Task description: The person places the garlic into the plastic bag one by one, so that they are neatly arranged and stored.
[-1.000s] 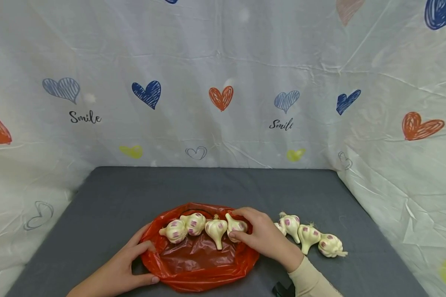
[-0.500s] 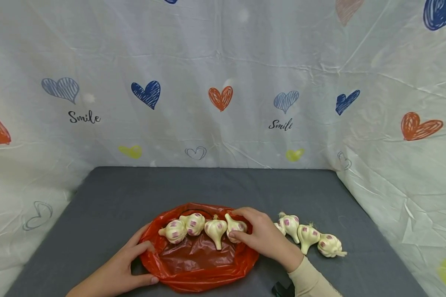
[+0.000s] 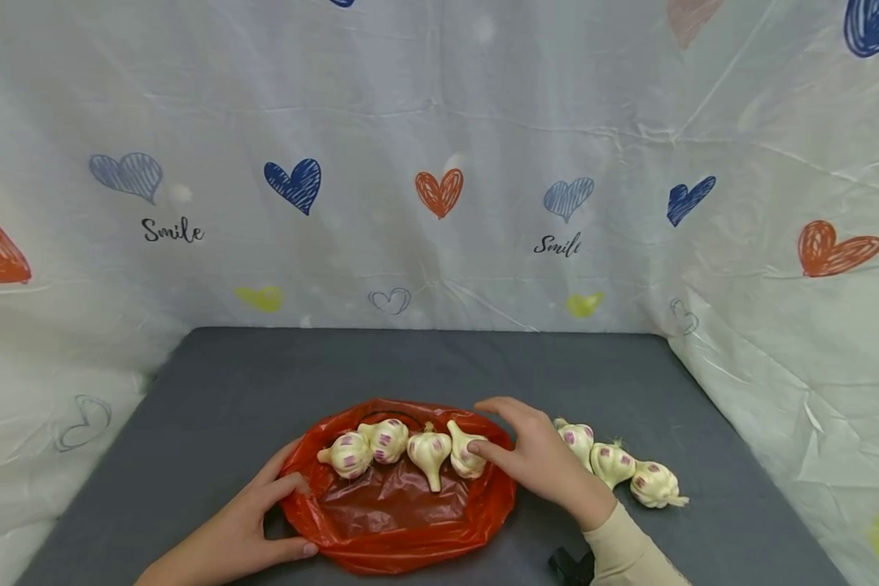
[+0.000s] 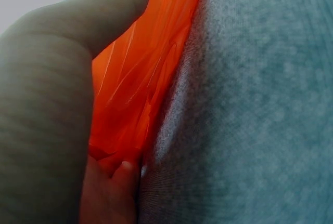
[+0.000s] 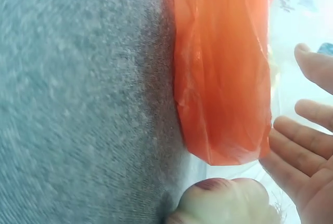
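The right hand (image 3: 542,456) is hovering by the right rim of the red plastic bag (image 3: 403,559), its fingers loosely extended and holding nothing; its thumb is overlapping the nearest garlic bulb (image 3: 465,459) in the head view, and whether it is touching I cannot tell. The left hand (image 3: 247,521) is resting against the bag's left side, thumb toward the front; whether it is pinching the film is unclear.

Inside the bag, that nearest bulb is lying toward the back, with a stem-forward bulb (image 3: 430,456) just to its left and a touching pair of bulbs (image 3: 388,440) at the bag's left end. Right of the bag, past the right hand, three loose bulbs (image 3: 614,464) are lying in a slanting row; the hand may be hiding more.

The bulbs seem to be going into the bag, so the filling is looking roughly half done: four are sitting inside, at least three are remaining. The bag's mouth is gaping wide, untied.

Behind the bag, the grey table (image 3: 410,366) is stretching toward a heart-print sheet (image 3: 373,163).
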The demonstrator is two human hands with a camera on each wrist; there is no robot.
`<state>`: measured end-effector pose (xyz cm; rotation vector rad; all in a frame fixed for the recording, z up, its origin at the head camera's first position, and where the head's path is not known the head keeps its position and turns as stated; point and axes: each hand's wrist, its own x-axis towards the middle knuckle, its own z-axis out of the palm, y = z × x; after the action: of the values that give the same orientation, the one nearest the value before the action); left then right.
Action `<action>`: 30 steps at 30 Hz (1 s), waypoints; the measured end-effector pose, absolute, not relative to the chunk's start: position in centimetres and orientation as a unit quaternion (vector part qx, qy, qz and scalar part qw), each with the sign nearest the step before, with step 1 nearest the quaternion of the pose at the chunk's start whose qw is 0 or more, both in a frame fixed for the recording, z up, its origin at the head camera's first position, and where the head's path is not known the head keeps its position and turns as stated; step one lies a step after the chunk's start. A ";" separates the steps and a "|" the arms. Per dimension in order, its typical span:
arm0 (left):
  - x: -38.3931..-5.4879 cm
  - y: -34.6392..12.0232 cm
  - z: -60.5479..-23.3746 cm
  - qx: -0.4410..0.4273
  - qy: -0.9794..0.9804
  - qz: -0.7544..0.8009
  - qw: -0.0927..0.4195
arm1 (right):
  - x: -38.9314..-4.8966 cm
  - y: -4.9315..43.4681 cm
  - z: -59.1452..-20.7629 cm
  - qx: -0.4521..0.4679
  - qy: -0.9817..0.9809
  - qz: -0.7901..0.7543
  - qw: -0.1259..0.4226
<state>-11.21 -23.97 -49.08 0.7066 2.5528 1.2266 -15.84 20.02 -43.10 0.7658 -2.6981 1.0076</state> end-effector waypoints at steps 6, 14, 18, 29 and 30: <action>-11.5 -23.8 -48.9 0.240 0.871 0.414 0.114 | -15.6 20.8 -42.7 0.246 -0.904 0.338 0.082; -11.3 -23.8 -49.0 0.243 0.874 0.406 0.107 | -15.1 22.7 -42.9 0.224 -0.912 0.335 0.074; -11.3 -24.0 -49.2 0.241 0.876 0.404 0.108 | -14.9 23.4 -43.2 0.215 -0.913 0.342 0.064; -11.4 -24.0 -49.3 0.241 0.873 0.409 0.113 | -14.0 25.1 -44.0 0.210 -0.919 0.320 0.092; -11.3 -24.0 -49.3 0.240 0.873 0.409 0.113 | -14.0 25.2 -44.1 0.208 -0.920 0.319 0.093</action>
<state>-11.34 -24.02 -49.28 0.7056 2.5616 1.2002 -13.96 25.24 -44.06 0.6180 -2.7317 0.9459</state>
